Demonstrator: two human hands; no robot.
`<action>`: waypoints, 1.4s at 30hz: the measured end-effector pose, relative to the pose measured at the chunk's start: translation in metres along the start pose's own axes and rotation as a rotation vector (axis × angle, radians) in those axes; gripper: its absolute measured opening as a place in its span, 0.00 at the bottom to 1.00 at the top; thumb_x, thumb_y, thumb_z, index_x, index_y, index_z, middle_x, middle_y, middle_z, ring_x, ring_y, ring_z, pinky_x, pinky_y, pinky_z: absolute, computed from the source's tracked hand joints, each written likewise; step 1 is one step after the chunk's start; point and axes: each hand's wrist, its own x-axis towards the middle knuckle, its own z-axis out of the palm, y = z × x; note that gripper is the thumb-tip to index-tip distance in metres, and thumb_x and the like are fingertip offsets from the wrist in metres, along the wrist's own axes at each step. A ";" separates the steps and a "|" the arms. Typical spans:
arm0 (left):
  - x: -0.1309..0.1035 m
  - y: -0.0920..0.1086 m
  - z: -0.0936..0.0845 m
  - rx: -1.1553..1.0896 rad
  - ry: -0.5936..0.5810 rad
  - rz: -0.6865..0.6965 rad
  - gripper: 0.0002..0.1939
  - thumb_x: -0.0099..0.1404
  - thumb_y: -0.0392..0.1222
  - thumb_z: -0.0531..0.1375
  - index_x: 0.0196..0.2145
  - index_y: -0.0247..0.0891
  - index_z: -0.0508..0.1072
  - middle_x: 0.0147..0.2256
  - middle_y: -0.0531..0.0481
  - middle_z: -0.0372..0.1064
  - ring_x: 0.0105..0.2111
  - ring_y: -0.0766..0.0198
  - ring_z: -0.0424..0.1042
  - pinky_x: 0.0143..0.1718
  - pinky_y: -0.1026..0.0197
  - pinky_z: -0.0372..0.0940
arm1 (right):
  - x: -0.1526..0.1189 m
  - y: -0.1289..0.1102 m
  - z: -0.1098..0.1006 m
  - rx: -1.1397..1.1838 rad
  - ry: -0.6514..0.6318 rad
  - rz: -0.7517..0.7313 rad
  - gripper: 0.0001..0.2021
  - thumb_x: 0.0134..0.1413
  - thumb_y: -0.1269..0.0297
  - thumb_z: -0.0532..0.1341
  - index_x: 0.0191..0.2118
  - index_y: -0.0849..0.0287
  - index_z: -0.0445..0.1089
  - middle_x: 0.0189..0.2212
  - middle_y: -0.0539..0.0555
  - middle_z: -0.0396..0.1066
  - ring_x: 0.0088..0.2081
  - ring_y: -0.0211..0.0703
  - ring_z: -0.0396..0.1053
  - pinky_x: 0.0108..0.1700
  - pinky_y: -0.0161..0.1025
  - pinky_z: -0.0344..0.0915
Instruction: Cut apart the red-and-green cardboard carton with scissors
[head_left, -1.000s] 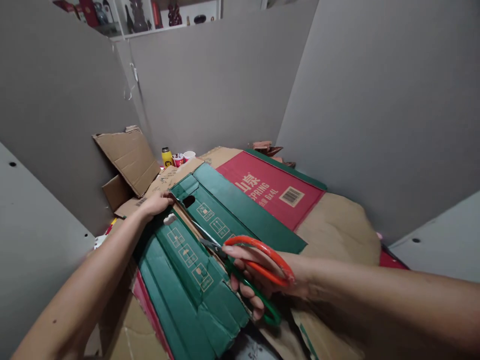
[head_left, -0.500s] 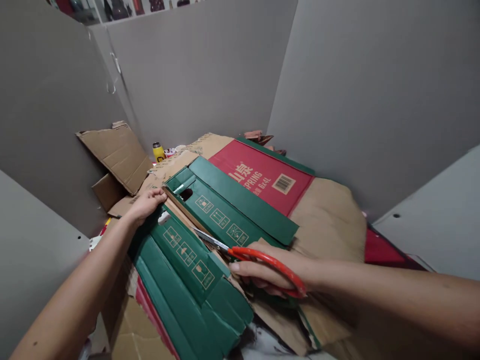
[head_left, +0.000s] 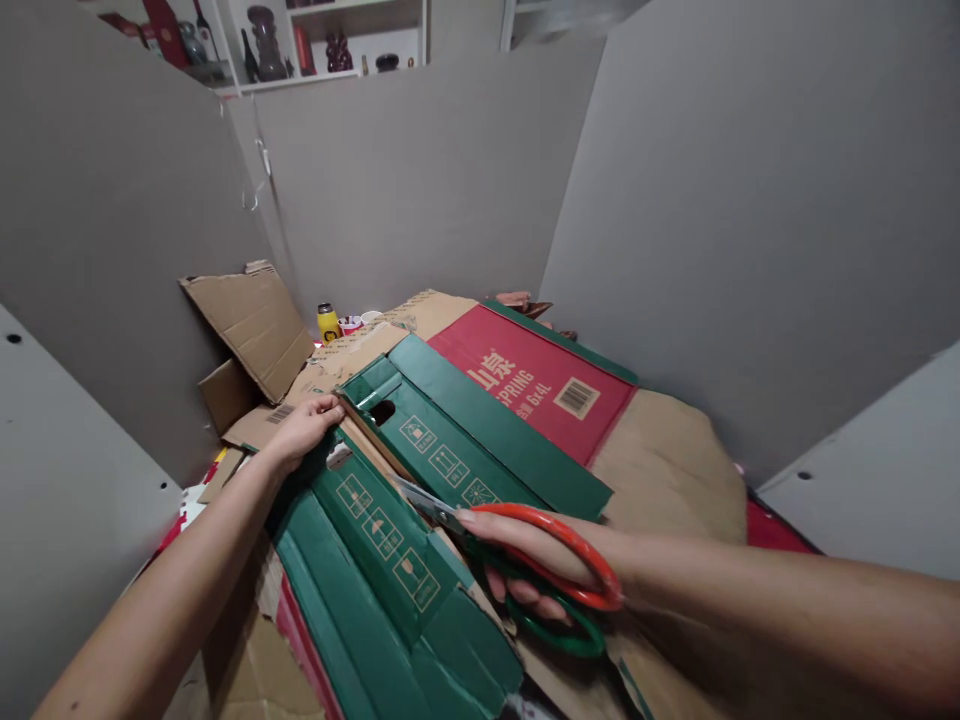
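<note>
Steering from afar, I have the right hand [head_left: 541,553] wrapped about one pair of scissors [head_left: 444,515], its fingers hooked through two smooth, curved loops, one glossy orange-red, one green. The grey metal blades lie at the long raw edge between two panels of green cardboard [head_left: 360,560], low in the middle of my view; how far apart they stand I cannot tell. My left hand [head_left: 306,430] has its fingers drawn narrow, pinching the far end of that edge. The cardboard is flat and lightly glossy, creased into long folds, crumpled at its near end and bare brown along the exposed edge. Each panel has one cutout and three line-drawn symbols; the right hand and loops partly cover one of these. Beyond lies a red panel [head_left: 555,360] with one barcode [head_left: 577,397], set in wrinkled brown cardboard [head_left: 667,460]. Farther off, one brown flap [head_left: 255,330] tilts up beside the left grey wall [head_left: 112,200], near one yellow bottle [head_left: 328,324] with a dark cap and two cups [head_left: 350,327], partly hidden by cardboard. Above, dark ornaments [head_left: 266,45] stand on a white shelf [head_left: 330,77].
</note>
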 end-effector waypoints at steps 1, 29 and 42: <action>0.000 0.000 0.000 -0.021 -0.013 -0.009 0.15 0.48 0.50 0.64 0.24 0.38 0.65 0.21 0.58 0.59 0.22 0.70 0.59 0.27 0.67 0.56 | -0.001 0.002 -0.001 0.008 0.012 -0.011 0.31 0.63 0.40 0.45 0.25 0.63 0.64 0.14 0.47 0.57 0.11 0.28 0.53 0.11 0.25 0.49; -0.012 -0.011 -0.005 0.001 -0.047 -0.161 0.24 0.46 0.40 0.60 0.43 0.38 0.73 0.25 0.52 0.71 0.22 0.62 0.70 0.28 0.59 0.67 | 0.010 -0.001 0.013 -0.048 -0.002 -0.099 0.32 0.61 0.36 0.45 0.27 0.63 0.65 0.14 0.47 0.57 0.12 0.30 0.56 0.12 0.26 0.56; -0.068 -0.008 0.028 0.890 0.294 0.075 0.15 0.66 0.48 0.49 0.36 0.39 0.71 0.37 0.40 0.72 0.40 0.50 0.70 0.43 0.54 0.60 | 0.014 0.001 0.003 -0.234 0.113 -0.289 0.28 0.53 0.34 0.55 0.29 0.59 0.58 0.15 0.41 0.56 0.11 0.27 0.50 0.11 0.26 0.47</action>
